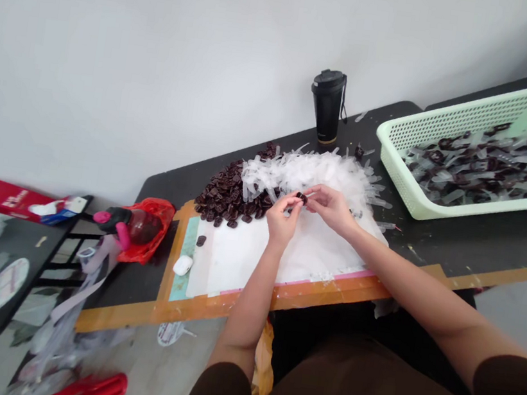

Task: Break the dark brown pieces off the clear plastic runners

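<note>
My left hand (283, 218) pinches a small dark brown piece (301, 198) between thumb and fingertips. From the other side my right hand (331, 209) closes its fingertips at the same piece; whether a thin strip is in them too is hidden. Just behind the hands lies a heap of whitish translucent strips (315, 171). A pile of glossy dark brown pieces (227, 194) sits left of the strips, partly beneath them. Below my hands is a white sheet (236, 259), with one loose dark piece (201, 240) near its left edge.
A pale green basket (418, 205) at the right holds many dark pieces with clear strips. Behind the heap stands a black tumbler (328, 105). A white case (182, 265) lies at the left. Further left, a bottle (140, 227) rests in a red bag (162, 226).
</note>
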A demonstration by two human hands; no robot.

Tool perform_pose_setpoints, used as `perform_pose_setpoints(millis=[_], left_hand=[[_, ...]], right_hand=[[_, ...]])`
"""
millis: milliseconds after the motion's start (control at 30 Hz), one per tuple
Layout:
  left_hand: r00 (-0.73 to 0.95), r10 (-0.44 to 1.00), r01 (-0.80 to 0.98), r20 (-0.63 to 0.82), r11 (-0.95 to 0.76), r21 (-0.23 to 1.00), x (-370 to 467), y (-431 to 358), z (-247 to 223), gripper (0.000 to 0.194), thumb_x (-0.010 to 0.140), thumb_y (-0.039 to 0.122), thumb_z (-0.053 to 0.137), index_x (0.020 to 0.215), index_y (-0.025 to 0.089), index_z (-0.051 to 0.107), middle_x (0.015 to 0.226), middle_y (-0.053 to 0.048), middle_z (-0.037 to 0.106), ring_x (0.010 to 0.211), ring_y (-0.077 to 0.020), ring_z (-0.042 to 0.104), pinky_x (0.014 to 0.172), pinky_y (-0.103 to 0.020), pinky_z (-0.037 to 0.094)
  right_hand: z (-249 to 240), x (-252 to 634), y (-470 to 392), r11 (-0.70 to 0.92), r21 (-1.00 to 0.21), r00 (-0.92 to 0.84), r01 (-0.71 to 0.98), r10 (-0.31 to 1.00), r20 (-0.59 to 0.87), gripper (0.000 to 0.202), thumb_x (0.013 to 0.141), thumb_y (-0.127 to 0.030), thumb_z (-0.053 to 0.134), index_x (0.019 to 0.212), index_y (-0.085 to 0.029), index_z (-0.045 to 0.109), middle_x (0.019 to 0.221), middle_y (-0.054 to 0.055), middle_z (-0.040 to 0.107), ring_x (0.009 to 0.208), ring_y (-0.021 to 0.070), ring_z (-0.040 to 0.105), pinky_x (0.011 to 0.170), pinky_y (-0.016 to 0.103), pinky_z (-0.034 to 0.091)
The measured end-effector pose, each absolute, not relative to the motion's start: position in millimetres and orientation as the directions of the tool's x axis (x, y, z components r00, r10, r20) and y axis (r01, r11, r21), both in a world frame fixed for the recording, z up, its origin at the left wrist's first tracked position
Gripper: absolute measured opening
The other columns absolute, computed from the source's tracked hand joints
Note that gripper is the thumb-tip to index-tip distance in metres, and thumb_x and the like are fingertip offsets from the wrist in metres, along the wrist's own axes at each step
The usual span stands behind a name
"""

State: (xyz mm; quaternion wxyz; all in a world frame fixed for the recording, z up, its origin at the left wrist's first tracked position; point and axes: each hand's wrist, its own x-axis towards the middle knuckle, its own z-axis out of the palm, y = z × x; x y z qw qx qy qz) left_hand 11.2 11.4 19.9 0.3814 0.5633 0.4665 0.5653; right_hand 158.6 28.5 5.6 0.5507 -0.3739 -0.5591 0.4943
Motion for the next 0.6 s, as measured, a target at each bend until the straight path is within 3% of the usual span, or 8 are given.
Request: perform_pose_setpoints(millis=[200,333,467,600], left_hand=[[-0.064,0.964,0.096,0.26,-0.253,0.963,10.3,15.6,20.6,0.003,0.07,0.018,0.07,0.073,0.019,0.07,0.098,-0.007,0.069,0.091,-0.0205,0.064,0.088,-0.034,0.05],[-0.066,0.953,0.178,0.297,-0.282,0.943,10.0,15.0,18.7,0.006,0.068,0.014,0.068,0.07,0.02,0.067,0.093,-0.005,0.068,0.087,-0.0189,0.063,0.086,-0.032,0.049],[-0.088,0.937,0.245,0.337,-0.308,0.92,13.6,10.0,17.1,0.009,0.071,0.014,0.066,0.072,0.022,0.063,0.092,-0.003,0.068,0.088,-0.0183,0.062,0.086,-0.031,0.047],[-0.113,0.953,0.122,0.281,-0.267,0.956,16.1,8.4,19.1,0.009,0.072,0.021,0.069,0.076,0.021,0.062,0.096,-0.004,0.068,0.086,-0.0173,0.063,0.085,-0.031,0.048]], right_hand=[[1.9,158.5,25.1,0.446,-0.878,-0.17,0.177,0.892,0.419,0.025,0.087,-0.024,0.053,0.108,-0.021,0.066,0.092,0.005,0.073,0.079,0.0188,0.069,0.076,0.036,0.056],[10.0,159.0,18.1,0.541,-0.809,-0.254,0.232,0.836,0.486,0.029,0.088,-0.019,0.047,0.109,-0.022,0.067,0.107,0.005,0.071,0.087,0.0185,0.068,0.072,0.031,0.055],[11.5,160.2,17.1,0.472,-0.857,-0.194,0.206,0.878,0.437,0.019,0.086,-0.028,0.057,0.098,-0.019,0.069,0.088,0.005,0.073,0.076,0.0178,0.067,0.065,0.028,0.055],[8.1,160.7,22.2,0.425,-0.891,-0.187,0.158,0.899,0.396,0.02,0.083,-0.037,0.063,0.087,-0.018,0.068,0.082,0.005,0.071,0.072,0.0174,0.066,0.068,0.03,0.056]])
